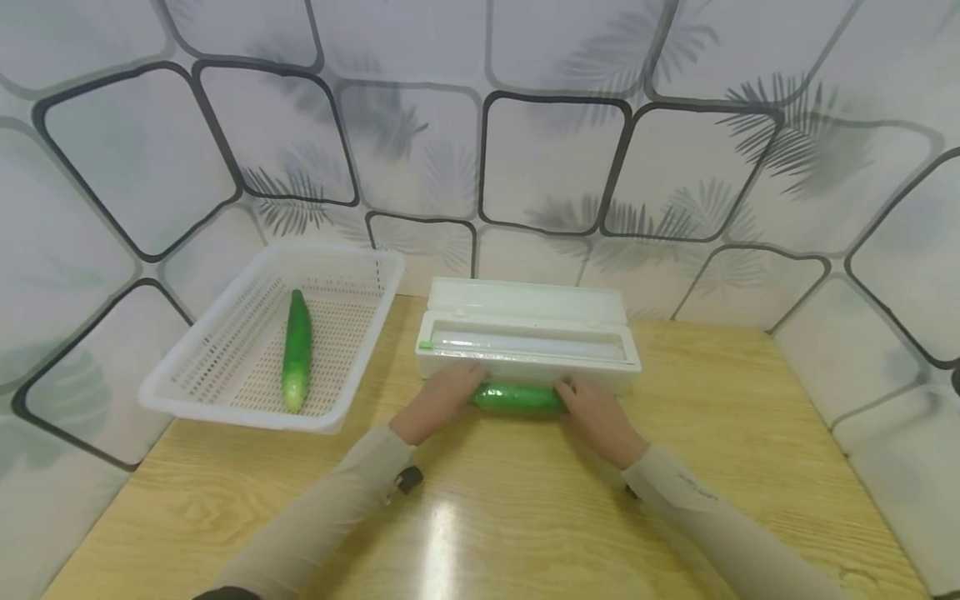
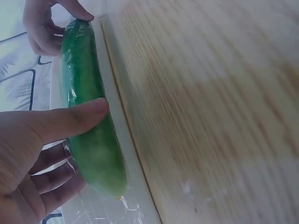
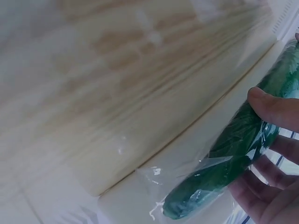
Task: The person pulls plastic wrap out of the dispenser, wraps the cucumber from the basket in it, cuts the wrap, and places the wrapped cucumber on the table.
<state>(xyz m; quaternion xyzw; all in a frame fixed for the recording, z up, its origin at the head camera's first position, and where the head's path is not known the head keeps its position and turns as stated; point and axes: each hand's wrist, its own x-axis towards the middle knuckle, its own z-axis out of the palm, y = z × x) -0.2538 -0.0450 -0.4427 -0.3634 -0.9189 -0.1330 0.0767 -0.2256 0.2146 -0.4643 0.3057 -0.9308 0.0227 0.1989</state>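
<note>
A green cucumber [image 1: 519,397] wrapped in clear cling film [image 3: 156,175] lies crosswise between both hands, just in front of a white cling film dispenser [image 1: 555,372]. My left hand [image 1: 444,402] grips it near its left end, thumb on top and fingers underneath in the left wrist view. Around the other end, my right hand [image 1: 600,418] holds it in the same manner. Loose film spreads past both ends of the cucumber in the wrist views. The dispenser's lid [image 1: 525,300] stands raised at the back, and a film roll [image 1: 525,342] shows inside.
A white plastic basket [image 1: 240,419] stands at the left on the wooden table [image 1: 517,517], with another cucumber [image 1: 297,346] in it. A patterned wall covering [image 1: 555,167] closes off the back and sides.
</note>
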